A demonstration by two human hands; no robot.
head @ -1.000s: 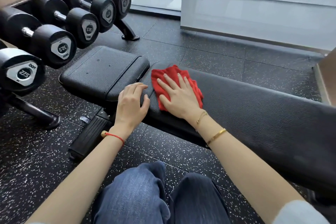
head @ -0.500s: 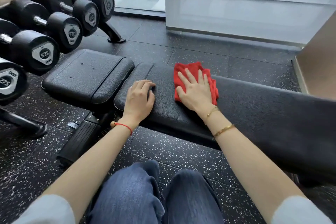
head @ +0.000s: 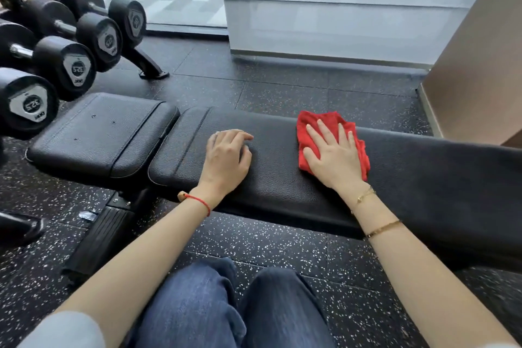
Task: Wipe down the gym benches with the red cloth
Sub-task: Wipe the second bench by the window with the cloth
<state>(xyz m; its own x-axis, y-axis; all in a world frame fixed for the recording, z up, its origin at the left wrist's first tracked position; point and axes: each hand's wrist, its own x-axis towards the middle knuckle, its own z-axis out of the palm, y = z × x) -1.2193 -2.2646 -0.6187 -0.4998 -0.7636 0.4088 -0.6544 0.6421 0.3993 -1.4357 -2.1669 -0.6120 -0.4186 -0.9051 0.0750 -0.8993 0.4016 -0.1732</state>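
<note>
A black padded gym bench [head: 282, 178] runs from left to right across the view, with a separate seat pad [head: 96, 133] at its left end. The red cloth [head: 306, 135] lies crumpled on the long back pad. My right hand [head: 334, 154] presses flat on the cloth, fingers spread and pointing away from me. My left hand [head: 227, 159] rests on the bare pad to the left of the cloth, fingers loosely curled, holding nothing.
A rack of black dumbbells [head: 65, 65] stands at the left, close to the seat pad. The bench's foot bar [head: 96, 240] lies on the speckled rubber floor. A white wall panel [head: 339, 8] and a brown wall [head: 480, 65] close the far side. My knees in jeans [head: 226, 305] are below.
My right hand has slid the red cloth to the right along the back pad, away from the seat pad. My left hand has also shifted right along the pad.
</note>
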